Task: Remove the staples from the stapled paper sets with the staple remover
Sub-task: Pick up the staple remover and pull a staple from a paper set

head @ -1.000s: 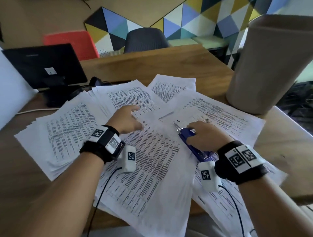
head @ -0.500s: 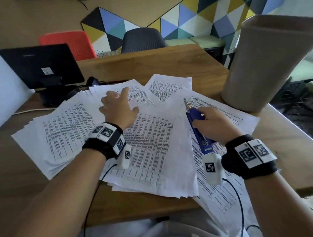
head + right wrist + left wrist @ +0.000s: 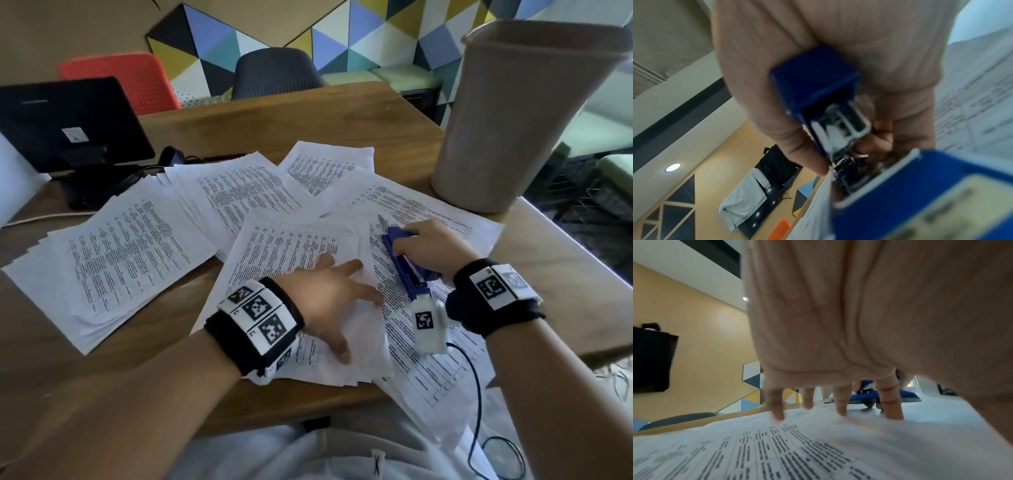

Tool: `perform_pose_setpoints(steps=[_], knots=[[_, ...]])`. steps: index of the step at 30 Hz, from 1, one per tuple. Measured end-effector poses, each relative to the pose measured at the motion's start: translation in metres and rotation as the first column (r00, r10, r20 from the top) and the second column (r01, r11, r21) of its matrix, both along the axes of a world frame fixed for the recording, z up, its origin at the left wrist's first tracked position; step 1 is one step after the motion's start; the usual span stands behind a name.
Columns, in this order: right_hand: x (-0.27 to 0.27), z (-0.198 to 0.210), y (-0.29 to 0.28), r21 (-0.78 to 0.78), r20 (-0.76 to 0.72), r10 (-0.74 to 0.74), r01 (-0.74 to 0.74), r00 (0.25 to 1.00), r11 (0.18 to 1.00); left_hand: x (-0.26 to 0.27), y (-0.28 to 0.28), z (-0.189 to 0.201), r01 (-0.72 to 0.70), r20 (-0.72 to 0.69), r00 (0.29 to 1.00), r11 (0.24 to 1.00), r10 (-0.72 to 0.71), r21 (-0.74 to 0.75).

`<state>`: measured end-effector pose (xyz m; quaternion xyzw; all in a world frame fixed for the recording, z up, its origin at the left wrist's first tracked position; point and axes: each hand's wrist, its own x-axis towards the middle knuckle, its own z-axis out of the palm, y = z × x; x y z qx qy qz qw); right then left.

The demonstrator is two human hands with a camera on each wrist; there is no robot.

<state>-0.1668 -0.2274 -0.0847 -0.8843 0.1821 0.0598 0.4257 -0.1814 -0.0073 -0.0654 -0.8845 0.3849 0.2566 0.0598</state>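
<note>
At the upper left of the head view a black monitor (image 3: pixel 65 120) stood on the wooden surface (image 3: pixel 291 116), a small white sticker on its back too blurred to read. Right of it, a fanned stack of printed sheets (image 3: pixel 113 260) lay at middle left, the print too small to read.

At lower centre the left hand (image 3: pixel 329 301) lay flat with fingers spread on the top paper set (image 3: pixel 291 246). The left wrist view showed what the head view could not: the fingertips (image 3: pixel 840 408) pressing straight down onto the page, with the blue tool visible beyond them. Its wristband (image 3: pixel 257 322) carried black-and-white square code markers, one with a small mark beside it that I could not make out.

Just right of that paper set, the right hand (image 3: pixel 431 250) curled around a blue staple remover (image 3: pixel 404 267), which lay slanted on the sheets with its metal tip (image 3: pixel 381 219) pointing to the upper part of the frame, at the paper set's right edge. The right wrist view alone showed the tool's open rear end, with metal parts inside, and a pale label (image 3: pixel 953 211) on its blue base, whose writing was blurred beyond reading. The thumb (image 3: pixel 807 155) pressed against its side.

At the upper right a tall beige bin (image 3: pixel 520 113) stood on the surface.
</note>
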Motion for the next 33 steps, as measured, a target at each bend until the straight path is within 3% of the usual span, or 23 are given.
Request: perform_pose_setpoints(steps=[5,8,11,14,16,18,22,27,33], knots=[[-0.002,0.001,-0.011,0.208,-0.003,-0.116,0.114,0.993,0.972,0.006,-0.011,0.003,0.211,0.105,0.971,0.976,-0.215,0.047],[-0.004,-0.001,-0.010,0.224,0.016,-0.124,0.117,0.992,0.968,0.009,-0.017,0.005,0.379,0.188,0.907,0.925,-0.377,0.027],[-0.003,-0.001,-0.010,0.235,0.021,-0.115,0.107,0.993,0.966,0.013,-0.026,0.012,0.454,0.242,0.867,0.891,-0.437,-0.020],[-0.003,-0.001,-0.010,0.216,0.017,-0.119,0.113,0.993,0.970,0.029,-0.029,0.029,0.345,0.280,0.904,0.938,-0.324,-0.029],[-0.003,-0.001,-0.009,0.191,0.020,-0.112,0.106,0.993,0.976,0.042,-0.024,0.029,0.217,0.210,0.958,0.971,-0.194,-0.095],[-0.003,-0.002,-0.008,0.186,0.023,-0.105,0.099,0.994,0.977,0.051,-0.018,0.021,0.137,0.137,0.984,0.979,-0.117,-0.149],[-0.004,0.000,-0.008,0.174,0.021,-0.102,0.096,0.995,0.980,0.064,-0.012,0.011,0.034,0.128,0.992,0.968,-0.002,-0.249],[-0.001,0.001,-0.007,0.125,0.000,-0.055,0.054,0.998,0.991,0.094,-0.007,0.017,-0.086,0.248,0.949,0.918,0.194,-0.388],[0.003,-0.002,-0.008,0.099,-0.014,-0.059,0.060,0.998,0.993,0.123,-0.007,0.034,-0.183,0.430,0.827,0.896,0.363,-0.405]])
